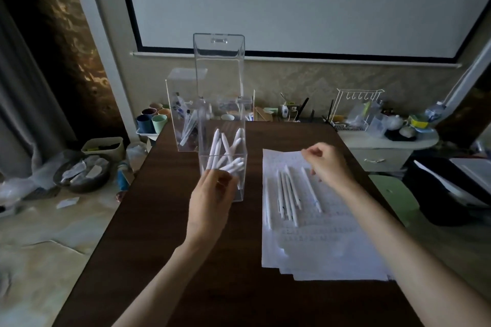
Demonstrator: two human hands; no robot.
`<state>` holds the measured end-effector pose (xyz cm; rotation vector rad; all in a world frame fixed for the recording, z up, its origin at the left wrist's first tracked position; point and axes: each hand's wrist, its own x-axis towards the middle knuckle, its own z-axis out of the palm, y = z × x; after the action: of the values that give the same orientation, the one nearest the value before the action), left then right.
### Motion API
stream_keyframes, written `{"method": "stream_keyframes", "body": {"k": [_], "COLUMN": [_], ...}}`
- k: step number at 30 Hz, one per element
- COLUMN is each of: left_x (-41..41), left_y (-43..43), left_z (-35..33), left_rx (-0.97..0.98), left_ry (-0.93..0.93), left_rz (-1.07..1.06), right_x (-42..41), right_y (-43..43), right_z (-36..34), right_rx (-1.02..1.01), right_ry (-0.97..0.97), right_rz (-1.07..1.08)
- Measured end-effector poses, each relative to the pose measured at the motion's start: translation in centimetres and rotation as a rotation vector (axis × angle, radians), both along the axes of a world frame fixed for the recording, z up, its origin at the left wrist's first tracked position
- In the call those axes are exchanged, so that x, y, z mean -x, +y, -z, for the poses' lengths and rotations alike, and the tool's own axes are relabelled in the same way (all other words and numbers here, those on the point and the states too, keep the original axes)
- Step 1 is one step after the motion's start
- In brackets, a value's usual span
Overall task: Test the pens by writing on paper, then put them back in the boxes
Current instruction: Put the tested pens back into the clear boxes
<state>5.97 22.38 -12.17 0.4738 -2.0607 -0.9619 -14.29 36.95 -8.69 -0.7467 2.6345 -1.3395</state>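
A tall clear box (240, 167) stands on the dark table with its lid (219, 60) hinged upright, and several white pens (225, 151) lean inside it. My left hand (210, 201) is at the box's front wall, fingers loosely curled and blurred, with nothing visible in them. A second clear box (176, 114) behind it to the left holds a few pens. Several white pens (287, 193) lie side by side on the written-on paper sheets (318, 247). My right hand (328, 164) hovers over the paper's far edge beside those pens, its fingers curled and holding nothing.
Coloured cups (152, 120) sit on a tray at the table's far left corner. A white wire rack (354, 111) and clutter fill a side shelf at the right. A green chair (396, 193) stands beside the table. A basket (82, 171) sits on the floor at the left.
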Motion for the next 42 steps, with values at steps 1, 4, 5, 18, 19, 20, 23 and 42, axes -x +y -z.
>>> {"method": "stream_keyframes", "body": {"k": [1,4,5,18,19,20,23,42], "left_x": [0.8,3.6,4.6,10.9,11.1,11.3,12.0,10.5], "left_y": [0.6,2.1,2.4,2.8,2.7,2.6,2.6,2.6], "left_z": [0.4,1.4,1.9,3.4,3.4,3.3,3.0,2.2], "left_rx": [-0.014,-0.1,-0.107,-0.146,-0.148,-0.148,-0.142,-0.58], "left_ry": [-0.06,-0.337,-0.455,-0.848,-0.845,-0.846,-0.867,-0.781], "left_rz": [0.064,0.123,0.104,0.06,0.078,0.095,0.137,0.251], "right_x": [0.9,1.7,1.6,0.9,0.9,0.9,0.8,-0.7], "right_y": [1.0,2.6,2.8,-0.1,-0.1,0.0,0.0,0.5], "right_z": [1.0,3.7,4.4,5.0,4.9,4.8,4.4,2.8], "right_rx": [-0.066,-0.262,-0.304,-0.338,-0.324,-0.32,-0.337,-0.31], "right_ry": [-0.044,-0.153,-0.182,-0.357,-0.376,-0.39,-0.414,-0.561], "right_rz": [0.037,0.065,0.056,-0.066,-0.076,-0.081,-0.101,-0.091]}}
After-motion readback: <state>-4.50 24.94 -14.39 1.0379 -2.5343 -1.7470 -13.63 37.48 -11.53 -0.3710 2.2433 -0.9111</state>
